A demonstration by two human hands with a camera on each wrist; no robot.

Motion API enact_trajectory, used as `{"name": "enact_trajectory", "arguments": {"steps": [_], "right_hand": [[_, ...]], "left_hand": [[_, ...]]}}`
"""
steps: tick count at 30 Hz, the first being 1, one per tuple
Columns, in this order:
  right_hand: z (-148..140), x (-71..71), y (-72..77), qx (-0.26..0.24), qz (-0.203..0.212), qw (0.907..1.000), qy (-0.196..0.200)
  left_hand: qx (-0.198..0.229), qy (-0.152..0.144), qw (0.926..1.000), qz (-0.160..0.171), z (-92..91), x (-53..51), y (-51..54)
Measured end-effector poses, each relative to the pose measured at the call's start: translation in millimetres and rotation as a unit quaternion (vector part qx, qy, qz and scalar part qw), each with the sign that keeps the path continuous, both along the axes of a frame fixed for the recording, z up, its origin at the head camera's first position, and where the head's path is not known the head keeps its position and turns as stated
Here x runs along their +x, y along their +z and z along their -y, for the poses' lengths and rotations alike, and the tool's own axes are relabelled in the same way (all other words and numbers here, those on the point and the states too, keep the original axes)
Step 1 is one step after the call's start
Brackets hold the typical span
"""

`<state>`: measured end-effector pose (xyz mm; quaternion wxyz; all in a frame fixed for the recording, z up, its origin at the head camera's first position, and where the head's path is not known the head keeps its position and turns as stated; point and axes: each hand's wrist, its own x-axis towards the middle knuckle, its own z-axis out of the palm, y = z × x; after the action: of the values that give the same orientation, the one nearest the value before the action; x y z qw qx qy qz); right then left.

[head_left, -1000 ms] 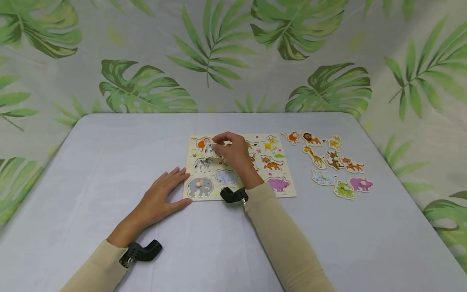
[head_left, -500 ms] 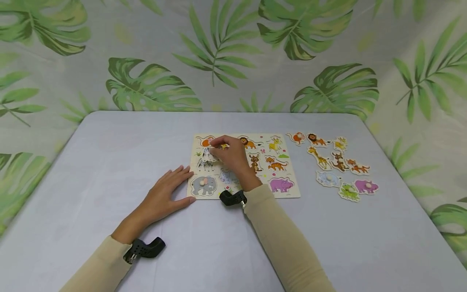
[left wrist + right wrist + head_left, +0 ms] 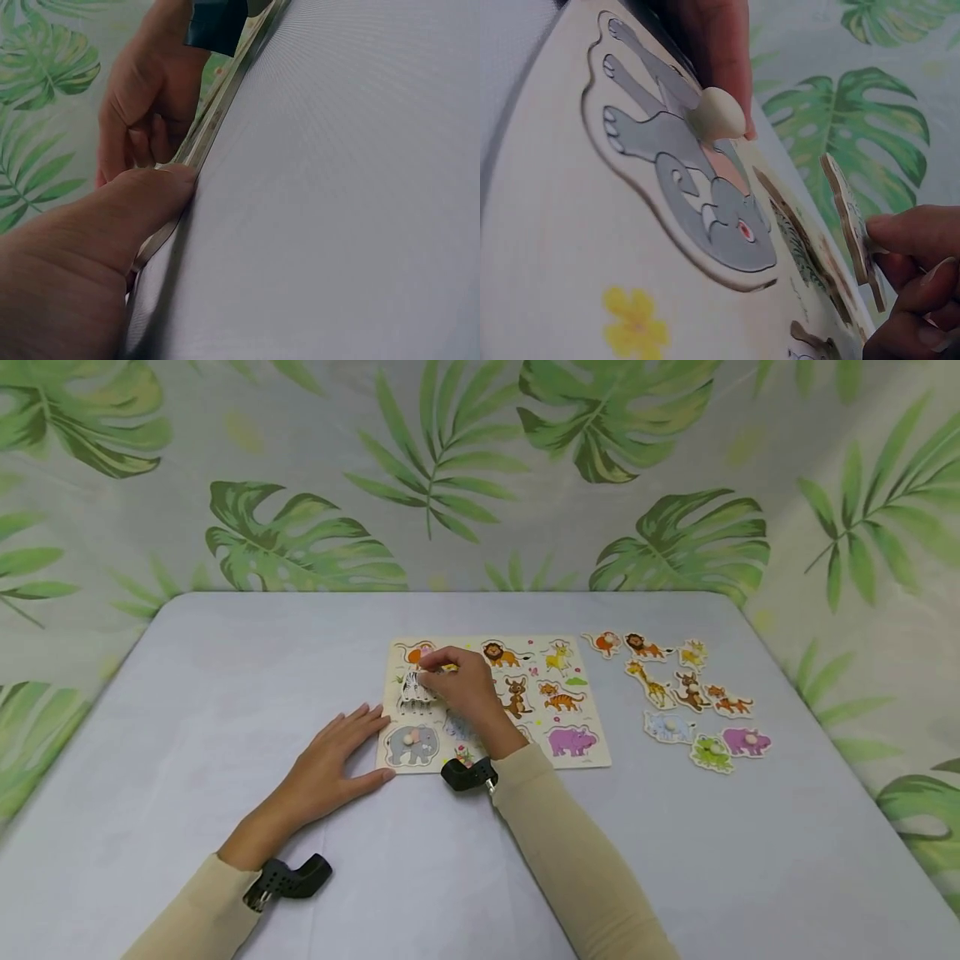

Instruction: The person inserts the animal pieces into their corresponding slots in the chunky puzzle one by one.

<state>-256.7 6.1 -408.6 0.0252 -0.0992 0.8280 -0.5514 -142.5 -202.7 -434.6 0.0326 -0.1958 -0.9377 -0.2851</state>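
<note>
My right hand [image 3: 468, 689] pinches a zebra puzzle piece [image 3: 414, 687] between thumb and fingers. The piece hangs just above the printed zebra recess on the wooden puzzle board [image 3: 592, 760]. In the right wrist view the zebra piece [image 3: 847, 221] is seen edge-on and tilted, apart from the board. My left hand [image 3: 330, 764] lies with fingers outstretched, its fingertips and thumb against the board's left edge. A grey elephant piece [image 3: 720, 225] with a round knob sits in its recess at the near left corner. The right hand partly covers the board's middle.
Right of the board lie several loose knobbed pieces, among them a lion [image 3: 643, 647], a giraffe [image 3: 648, 683], a light blue animal [image 3: 667, 727], a frog [image 3: 711, 753] and a purple hippo [image 3: 746, 742]. A leaf-patterned cloth [image 3: 480, 477] hangs behind the table.
The right hand has carried the zebra piece left and slightly nearer, toward the zebra recess. The left hand keeps its place at the board's edge; the loose pieces lie unmoved.
</note>
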Motion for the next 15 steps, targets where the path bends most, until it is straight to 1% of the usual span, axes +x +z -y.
{"name": "enact_trajectory", "arguments": {"steps": [5,15], "right_hand": [[0.9,-0.3,-1.7,0.014,-0.005,0.9999,0.004],[2.9,2.4,-5.9,0.046,0.004,0.999,0.0]], "left_hand": [[0.0,-0.003,1.0,-0.007,0.2,-1.3,-1.0],[0.005,-0.004,1.0,-0.002,0.6,0.1,-0.6]]}}
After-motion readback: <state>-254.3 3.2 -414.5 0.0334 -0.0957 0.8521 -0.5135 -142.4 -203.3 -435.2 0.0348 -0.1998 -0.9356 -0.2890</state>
